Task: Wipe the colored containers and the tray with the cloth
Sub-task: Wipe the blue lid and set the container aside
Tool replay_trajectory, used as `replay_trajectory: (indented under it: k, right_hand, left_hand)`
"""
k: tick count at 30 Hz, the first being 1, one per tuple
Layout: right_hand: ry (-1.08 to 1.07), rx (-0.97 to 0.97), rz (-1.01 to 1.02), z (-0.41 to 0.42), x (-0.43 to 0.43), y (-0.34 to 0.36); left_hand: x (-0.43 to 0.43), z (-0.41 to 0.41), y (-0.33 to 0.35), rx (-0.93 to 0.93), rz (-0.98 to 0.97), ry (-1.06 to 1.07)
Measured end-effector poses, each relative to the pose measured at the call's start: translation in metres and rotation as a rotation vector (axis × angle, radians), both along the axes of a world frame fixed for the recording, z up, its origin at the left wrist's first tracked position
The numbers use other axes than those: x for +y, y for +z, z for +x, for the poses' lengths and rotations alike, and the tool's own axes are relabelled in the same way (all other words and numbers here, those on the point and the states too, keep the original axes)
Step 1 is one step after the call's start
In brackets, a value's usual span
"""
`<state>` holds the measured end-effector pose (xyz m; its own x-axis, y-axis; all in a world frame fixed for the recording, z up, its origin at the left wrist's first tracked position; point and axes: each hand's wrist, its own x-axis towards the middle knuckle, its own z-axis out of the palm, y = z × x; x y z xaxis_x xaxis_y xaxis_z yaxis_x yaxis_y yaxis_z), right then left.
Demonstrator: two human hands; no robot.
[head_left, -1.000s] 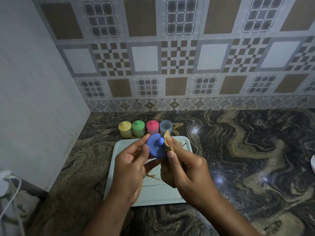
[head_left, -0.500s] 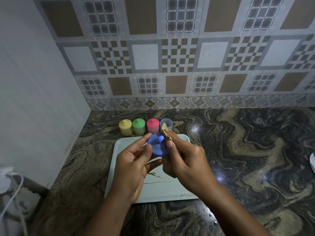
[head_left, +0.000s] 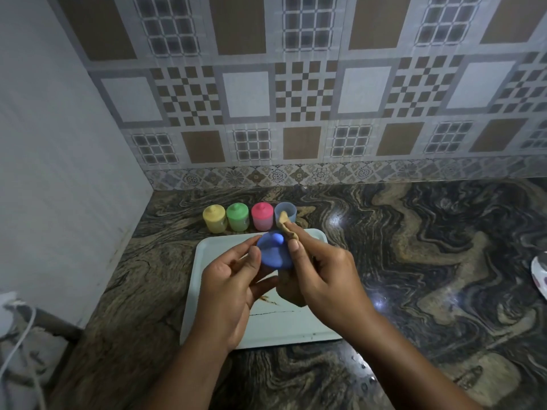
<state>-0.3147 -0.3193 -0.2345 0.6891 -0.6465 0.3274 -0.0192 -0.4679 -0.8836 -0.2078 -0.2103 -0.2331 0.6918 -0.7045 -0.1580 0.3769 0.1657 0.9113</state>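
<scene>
Dim light; glare spots on countertop [head_left: 414,261].

Countertop [head_left: 414,261]: polished stone as I see it, glossy, with bright light glints on the swirled veining.
Tray [head_left: 284,324]: smooth white plastic by my read, with a faint sheen and a brown smear.
Blue lid [head_left: 273,255]: smooth matt plastic.
Cloth [head_left: 284,224]: soft tan fabric, crumpled and dull.
Yellow container [head_left: 214,218], green container [head_left: 237,217], pink container [head_left: 262,216]: plastic, with matt lids and slightly translucent bodies.
Blue container [head_left: 291,213]: translucent plastic.
Wall tiles [head_left: 296,99]: smooth; I'd call them satin.
Side wall [head_left: 59,173]: matt paint.
</scene>
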Motion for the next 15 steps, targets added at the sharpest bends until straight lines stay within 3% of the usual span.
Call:
replay_trajectory:
  k: [3,7,11,15]
  right_hand:
    - [0.013,0.018,0.01,0.0004,0.0021,-0.0048]
    - [0.045,-0.005,0.019,-0.0019,0.0083,-0.0079]
    - [0.03,-0.018,-0.073,-0.0052,0.0078,-0.0078]
    - [0.024,0.005,-0.019,-0.0012,-0.0001,-0.0017]
  left_hand:
    - [-0.0021,-0.0028,-0.0004,-0.045,-0.009,0.085]
    - [-0.0002,-0.0068,-0.0012,-0.147,0.026,0.006]
    - [0.0033,-0.0031,-0.0012,-0.094,-0.001,-0.036]
    - [-0.0018,-0.0041,-0.0001,-0.05,-0.012,0.025]
